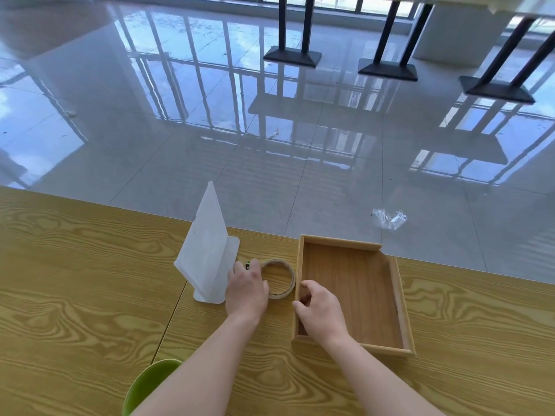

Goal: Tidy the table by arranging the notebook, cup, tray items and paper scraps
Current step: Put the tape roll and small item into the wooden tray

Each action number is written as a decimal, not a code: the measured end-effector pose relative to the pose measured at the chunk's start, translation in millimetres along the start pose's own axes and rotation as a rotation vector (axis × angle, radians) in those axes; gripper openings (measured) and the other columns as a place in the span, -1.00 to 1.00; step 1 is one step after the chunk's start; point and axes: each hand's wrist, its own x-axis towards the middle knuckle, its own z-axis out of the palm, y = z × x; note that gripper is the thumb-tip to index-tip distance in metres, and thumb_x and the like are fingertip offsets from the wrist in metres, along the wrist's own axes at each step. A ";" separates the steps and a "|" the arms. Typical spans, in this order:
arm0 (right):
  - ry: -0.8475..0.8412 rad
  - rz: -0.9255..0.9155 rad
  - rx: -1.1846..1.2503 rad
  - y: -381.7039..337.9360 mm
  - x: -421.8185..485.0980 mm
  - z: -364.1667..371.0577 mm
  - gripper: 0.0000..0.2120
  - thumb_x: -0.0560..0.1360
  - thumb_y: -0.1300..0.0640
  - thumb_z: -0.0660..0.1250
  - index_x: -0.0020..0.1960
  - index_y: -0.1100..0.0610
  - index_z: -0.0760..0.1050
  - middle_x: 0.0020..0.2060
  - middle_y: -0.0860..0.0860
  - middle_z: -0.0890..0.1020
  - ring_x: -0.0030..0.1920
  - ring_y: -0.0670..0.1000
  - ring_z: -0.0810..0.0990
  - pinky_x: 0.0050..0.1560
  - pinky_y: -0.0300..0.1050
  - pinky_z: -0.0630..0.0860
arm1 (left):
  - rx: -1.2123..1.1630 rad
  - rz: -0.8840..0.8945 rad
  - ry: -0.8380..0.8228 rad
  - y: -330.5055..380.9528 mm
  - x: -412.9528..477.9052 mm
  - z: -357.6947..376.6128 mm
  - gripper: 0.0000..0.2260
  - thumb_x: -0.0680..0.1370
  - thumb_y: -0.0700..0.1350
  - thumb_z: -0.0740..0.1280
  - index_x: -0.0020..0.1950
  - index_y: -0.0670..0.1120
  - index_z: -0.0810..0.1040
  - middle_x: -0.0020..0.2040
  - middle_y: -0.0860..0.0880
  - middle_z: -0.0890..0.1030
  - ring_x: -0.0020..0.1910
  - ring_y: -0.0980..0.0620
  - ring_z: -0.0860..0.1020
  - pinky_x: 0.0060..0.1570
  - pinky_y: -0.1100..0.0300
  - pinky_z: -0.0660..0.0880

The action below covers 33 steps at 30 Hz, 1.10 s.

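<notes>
A wooden tray [399, 304] with nothing visible in it sits on the table, near its far edge. My right hand [319, 312] grips the tray's left wall, thumb outside and fingers curled over the rim. A roll of clear tape [282, 277] lies flat just left of the tray. My left hand [247, 291] rests over the roll's left side, fingers curled down beside it; a small dark and green object [247, 265] peeks out past its fingertips. A white plastic stand [207, 253] stands upright left of that hand. A green cup [150, 385] shows at the bottom edge.
The wood-grain table [75, 295] stretches wide to the left and right. Its far edge runs just behind the tray. Beyond it lie a glossy tiled floor, a crumpled clear wrapper [389, 219] and black table bases [292, 57].
</notes>
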 end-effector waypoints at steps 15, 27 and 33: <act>-0.028 -0.485 -0.613 -53.6 74.2 7.6 -0.91 0.50 0.29 0.28 -0.07 0.17 0.54 -0.10 0.08 0.54 -0.07 0.12 0.52 -0.13 -0.06 0.47 | -0.164 -0.111 -0.008 -2.2 -4.7 -3.6 -0.56 0.52 -0.22 0.26 0.41 -0.12 0.36 0.15 -0.14 0.45 0.10 -0.09 0.47 0.07 0.11 0.47; -0.086 -0.546 -0.788 -51.7 90.7 13.8 -0.83 0.51 0.33 0.22 -0.06 0.13 0.54 -0.11 0.08 0.57 -0.08 0.14 0.56 -0.02 0.00 0.40 | -0.154 -0.107 -0.013 -8.2 -4.5 -0.4 -0.57 0.51 -0.23 0.30 0.38 -0.06 0.40 0.11 -0.13 0.45 0.05 -0.07 0.46 0.07 0.13 0.46; -0.112 -0.548 -0.725 -57.5 92.6 11.4 -0.82 0.50 0.39 0.22 -0.13 0.18 0.53 -0.21 0.08 0.49 -0.21 0.13 0.51 -0.23 -0.05 0.33 | -0.255 -0.205 -0.032 -6.1 -2.1 -4.9 -0.55 0.43 -0.22 0.34 0.31 -0.02 0.46 0.06 -0.11 0.48 -0.02 -0.07 0.50 0.03 0.12 0.47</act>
